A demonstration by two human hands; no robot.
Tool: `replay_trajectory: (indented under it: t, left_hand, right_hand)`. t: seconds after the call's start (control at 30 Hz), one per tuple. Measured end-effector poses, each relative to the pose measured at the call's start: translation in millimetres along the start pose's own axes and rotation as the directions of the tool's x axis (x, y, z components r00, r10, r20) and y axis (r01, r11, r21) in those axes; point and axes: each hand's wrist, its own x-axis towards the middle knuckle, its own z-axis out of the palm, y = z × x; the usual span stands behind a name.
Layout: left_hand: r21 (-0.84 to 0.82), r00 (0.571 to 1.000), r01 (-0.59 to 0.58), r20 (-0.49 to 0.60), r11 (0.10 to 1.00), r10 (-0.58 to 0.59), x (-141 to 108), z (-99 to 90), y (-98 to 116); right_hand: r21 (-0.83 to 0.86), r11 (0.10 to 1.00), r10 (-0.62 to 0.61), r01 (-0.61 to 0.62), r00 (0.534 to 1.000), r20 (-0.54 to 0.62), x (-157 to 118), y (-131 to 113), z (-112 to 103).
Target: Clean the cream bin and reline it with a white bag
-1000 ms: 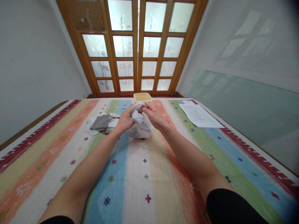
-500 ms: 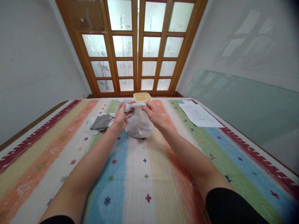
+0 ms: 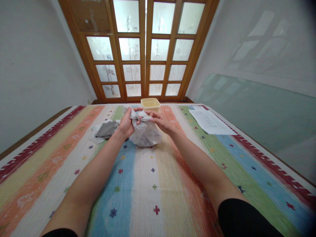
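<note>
At the white bag's (image 3: 146, 135) top, our left hand (image 3: 126, 125) and right hand (image 3: 162, 122) pinch twisted plastic. We should pull gently, evenly.

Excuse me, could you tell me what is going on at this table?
A person's left hand and right hand both hold the twisted top of a white plastic bag on the striped tablecloth. A yellow container stands behind it, grey cloth lies to the left, and printed papers to the right.
</note>
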Motion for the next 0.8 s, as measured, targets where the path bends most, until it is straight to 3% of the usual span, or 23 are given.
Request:
replay_trajectory:
  t: [0.1,0.17,0.3,0.4,0.53,0.6,0.8]
  left_hand:
    - [0.051,0.997,0.04,0.058,0.998,-0.043,-1,0.0,-2]
    - [0.074,0.994,0.071,0.074,0.995,-0.076,0,-0.3,-4]
    - [0.115,0.99,0.097,0.087,0.989,-0.107,0,-1.1,-7]
    - [0.171,0.991,0.1,0.075,0.98,-0.114,-1,-2.4,-3]
    - [0.22,0.994,0.099,0.032,0.971,-0.109,-1,-4.3,3]
    - [0.22,0.992,0.112,0.031,0.969,-0.122,-1,-4.4,4]
    - [0.153,0.983,0.14,0.096,0.978,-0.156,-2,-5.0,2]
  right_hand:
    - [0.176,0.984,0.036,-0.04,0.999,0.022,-3,1,7]
    - [0.234,0.97,0.035,-0.06,0.993,0.11,-4,-3,13]
    - [0.24,0.956,0.108,-0.169,0.963,0.247,-4,-5,15]
    - [0.12,0.967,0.196,-0.223,0.959,0.207,-4,6,9]
    - [0.073,0.962,0.262,-0.264,0.964,0.042,-4,19,6]
    - [0.122,0.953,0.278,-0.277,0.961,0.009,-4,18,10]
    - [0.342,0.897,0.279,-0.28,0.959,0.053,-7,3,28]
